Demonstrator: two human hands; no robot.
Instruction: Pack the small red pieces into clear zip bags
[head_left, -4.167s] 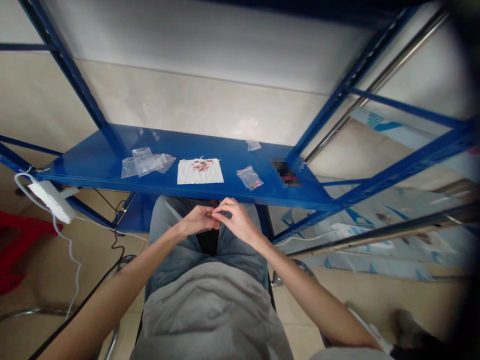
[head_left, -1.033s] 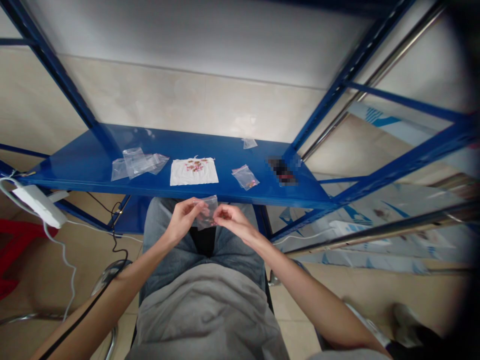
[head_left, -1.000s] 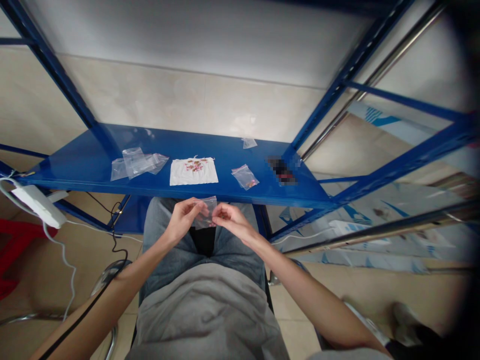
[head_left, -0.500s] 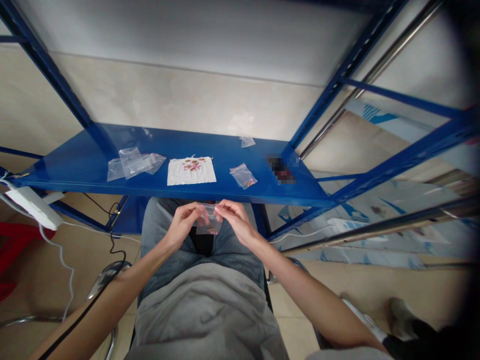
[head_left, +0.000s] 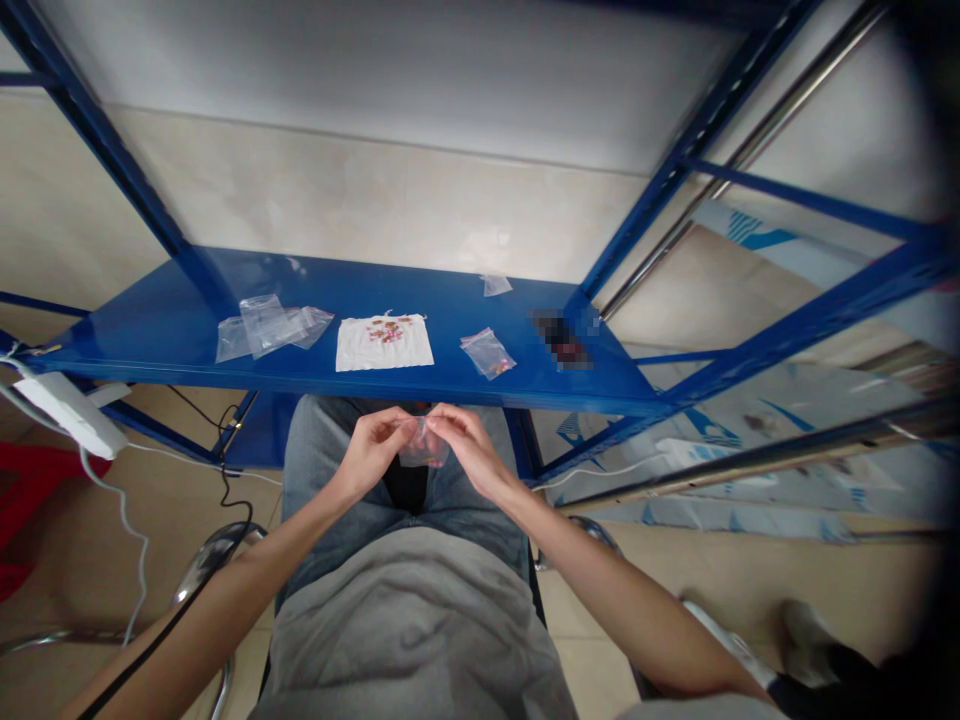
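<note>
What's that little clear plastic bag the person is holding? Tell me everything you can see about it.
The small clear plastic bag is thin, see-through and slightly crumpled. It is pinched between the fingertips of the left hand and right hand, above the jeans. Tiny reddish bits seem to lie near its bottom. Whether it is sealed cannot be told.

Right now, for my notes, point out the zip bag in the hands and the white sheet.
Zip bag (head_left: 424,452), head view, on its clear film.
White sheet (head_left: 385,357), head view, on its bare lower part.

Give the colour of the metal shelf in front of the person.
Glossy bright blue; the metal shelf shows best in the head view, the only view.
</note>
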